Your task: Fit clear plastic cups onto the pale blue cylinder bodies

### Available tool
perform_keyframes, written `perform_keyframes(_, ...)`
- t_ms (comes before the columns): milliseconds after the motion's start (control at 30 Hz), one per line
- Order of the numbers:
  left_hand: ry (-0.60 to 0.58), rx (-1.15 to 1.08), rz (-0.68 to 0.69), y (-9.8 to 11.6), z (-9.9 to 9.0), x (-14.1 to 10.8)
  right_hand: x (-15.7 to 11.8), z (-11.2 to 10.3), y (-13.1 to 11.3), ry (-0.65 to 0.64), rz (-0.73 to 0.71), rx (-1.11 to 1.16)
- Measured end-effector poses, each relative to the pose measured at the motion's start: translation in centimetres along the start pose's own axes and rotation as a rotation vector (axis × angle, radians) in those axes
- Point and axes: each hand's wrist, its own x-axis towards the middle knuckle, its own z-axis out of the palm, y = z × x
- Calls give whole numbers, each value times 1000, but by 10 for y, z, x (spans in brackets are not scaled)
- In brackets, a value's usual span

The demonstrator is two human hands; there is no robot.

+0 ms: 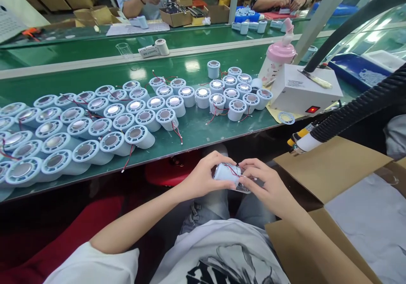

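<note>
Over my lap, in front of the bench edge, I hold a light-blue cylindrical housing (226,173) with thin red and black wires across its side. My left hand (205,175) wraps round its left end, thumb below and fingers above. The fingers of my right hand (262,181) close on its right end near the wires. A clear, shiny part shows under the right fingers, but its shape is mostly hidden. On the bench beyond my hands stand many similar housings (138,137) with round metallic centres, some trailing red wires with small white plugs.
A green bench (203,132) crosses in front. At its right stand a grey box with a lit red switch (306,90), a pink-lidded cup (279,58) and a black flexible hose (355,106). An open carton (333,165) sits at my right. Two people work across the bench.
</note>
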Motion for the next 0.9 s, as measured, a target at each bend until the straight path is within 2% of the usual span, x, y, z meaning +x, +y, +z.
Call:
perform_keyframes(100,8,39,81,-11,1,-1,-2,0,0,83,39,117)
perform_keyframes(233,-80,36,152,-18,1,-2,-3,-1,4,143,141,282)
perform_keyframes(400,-181,-157,35,-13,4,-3,-2,-4,7,183,281,568)
perform_keyframes(500,-216,-294,-48,-9,7,-4,-3,-8,11,158,254,662)
perform_keyframes(567,-215,-443,-101,-8,9,-6,-5,-11,15,58,119,613)
perform_keyframes(633,-200,-575,-140,-7,10,-7,-8,-13,17,-23,-46,431)
perform_keyframes(700,-197,-642,-181,-7,10,-9,-12,-14,17,-30,-152,202)
perform_keyframes(800,-224,-648,-223,-5,8,-11,-17,-13,15,9,-174,63)
perform_keyframes(900,-251,-552,-183,-2,5,-13,-21,-12,13,-21,-110,166)
